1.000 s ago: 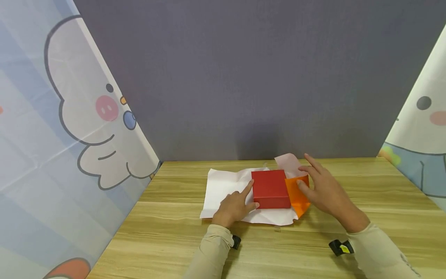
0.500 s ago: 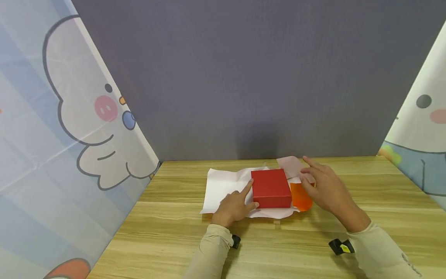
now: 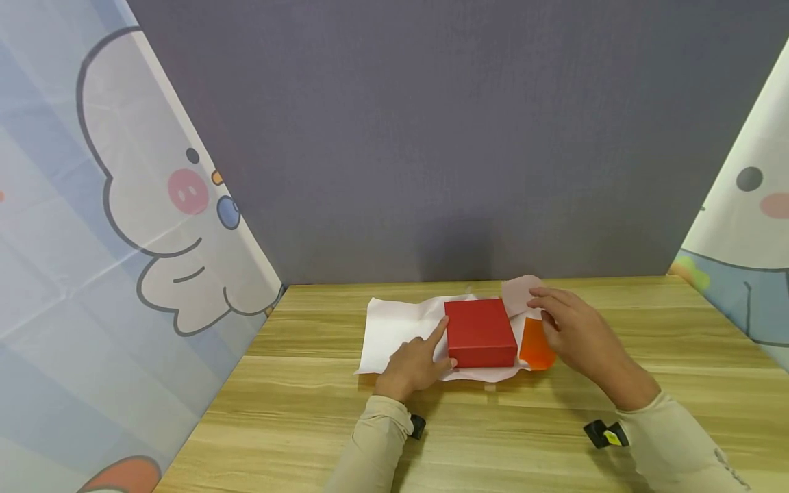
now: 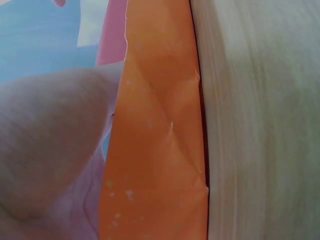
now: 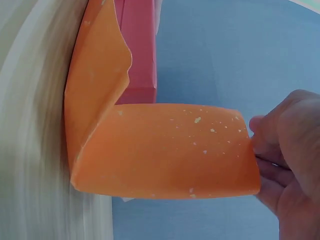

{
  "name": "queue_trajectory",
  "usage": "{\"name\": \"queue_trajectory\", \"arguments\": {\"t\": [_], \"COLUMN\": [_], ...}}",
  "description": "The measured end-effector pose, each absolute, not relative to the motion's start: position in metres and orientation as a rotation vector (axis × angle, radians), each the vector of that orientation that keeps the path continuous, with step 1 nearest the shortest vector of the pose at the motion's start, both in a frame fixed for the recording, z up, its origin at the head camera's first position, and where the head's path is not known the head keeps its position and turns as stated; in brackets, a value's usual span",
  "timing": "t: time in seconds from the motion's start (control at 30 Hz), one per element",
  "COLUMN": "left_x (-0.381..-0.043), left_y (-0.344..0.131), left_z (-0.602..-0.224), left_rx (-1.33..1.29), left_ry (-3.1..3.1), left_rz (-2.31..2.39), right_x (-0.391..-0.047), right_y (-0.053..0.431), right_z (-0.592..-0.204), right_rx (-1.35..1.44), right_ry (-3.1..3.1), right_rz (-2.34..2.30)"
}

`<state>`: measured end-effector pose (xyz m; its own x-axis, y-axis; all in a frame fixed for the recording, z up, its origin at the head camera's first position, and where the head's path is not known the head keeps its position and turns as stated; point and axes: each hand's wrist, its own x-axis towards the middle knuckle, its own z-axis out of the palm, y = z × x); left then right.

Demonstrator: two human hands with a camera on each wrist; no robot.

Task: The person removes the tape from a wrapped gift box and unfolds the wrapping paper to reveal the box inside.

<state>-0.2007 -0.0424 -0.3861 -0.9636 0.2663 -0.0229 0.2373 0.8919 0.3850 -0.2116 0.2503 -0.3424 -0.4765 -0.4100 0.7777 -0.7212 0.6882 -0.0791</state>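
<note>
A red box [image 3: 481, 323] sits on a sheet of wrapping paper [image 3: 394, 332], white inside and orange outside. My left hand [image 3: 411, 370] rests on the paper at the box's left side, its extended index finger and thumb touching the box. In the left wrist view, an orange paper edge [image 4: 155, 125] stands up beside that hand [image 4: 45, 145]. My right hand [image 3: 576, 335] pinches the outer end of the raised paper flap [image 3: 536, 346] right of the box. The right wrist view shows this orange flap [image 5: 175, 150] reaching up to the hand [image 5: 295, 145]; its fingertips are partly hidden.
The wooden table [image 3: 296, 424] spreads around the paper and ends at a grey panel [image 3: 431, 150] behind. Cartoon-printed sheets [image 3: 154, 205] hang at both sides. A small black device [image 3: 604, 434] is at the right wrist.
My right hand has shifted slightly right and its index finger has drawn in. The flap's folded orange part has swung outward, away from the box. My left hand stays in place.
</note>
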Motion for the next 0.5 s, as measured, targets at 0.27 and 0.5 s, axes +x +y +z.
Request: {"name": "queue_trajectory", "arguments": {"t": [0.27, 0.5], "left_x": [-0.2019, -0.2023], "left_y": [-0.0432, -0.0440], "left_z": [-0.3870, -0.3865], "left_rx": [0.404, 0.452], "left_ry": [2.989, 3.010], "left_rz": [0.581, 0.530], "right_x": [-0.2081, -0.2078], "right_y": [0.2523, 0.2589], "right_z": [-0.3368, -0.3326], "right_rx": [0.693, 0.516], "right_ry": [-2.301, -2.571], "right_rz": [0.569, 0.552]}}
